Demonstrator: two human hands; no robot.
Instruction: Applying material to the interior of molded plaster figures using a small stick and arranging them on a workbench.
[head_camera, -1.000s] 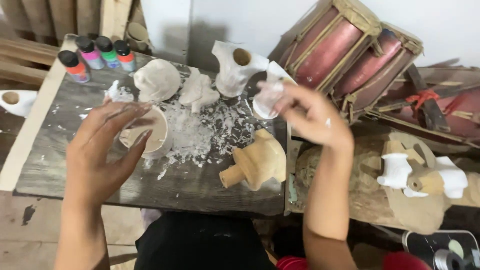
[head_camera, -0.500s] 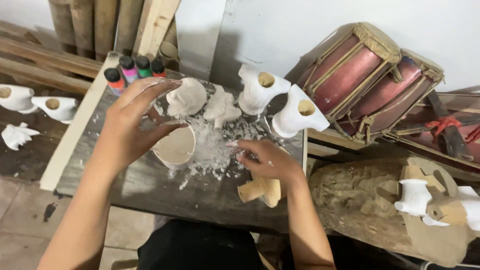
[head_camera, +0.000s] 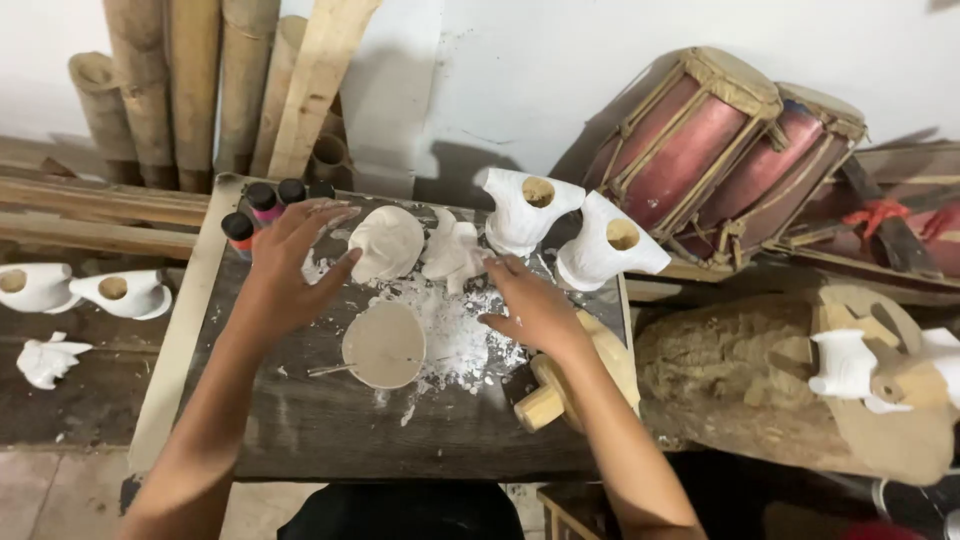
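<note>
bare table (head_camera: 300, 440) front | white casts (head_camera: 525, 210) crowd back edge

Soft, even indoor light keeps the scene moderately bright, the white wall (head_camera: 500, 80) far behind catching faint shadows from the drums (head_camera: 720, 140), with mild motion blur on the left hand (head_camera: 285, 270) and slight wide-angle bending at the edges.

Left hand (head_camera: 290, 265) hovers open, fingers spread, over the tabletop (head_camera: 300, 430), just beside a round bowl of grey-beige paste (head_camera: 384, 345). Right hand (head_camera: 535, 310) lies flat, palm down, on white plaster crumbs (head_camera: 455, 335). Two white hollow plaster casts (head_camera: 525, 210) stand behind. Paint bottles (head_camera: 262, 205) at far left corner.
</note>
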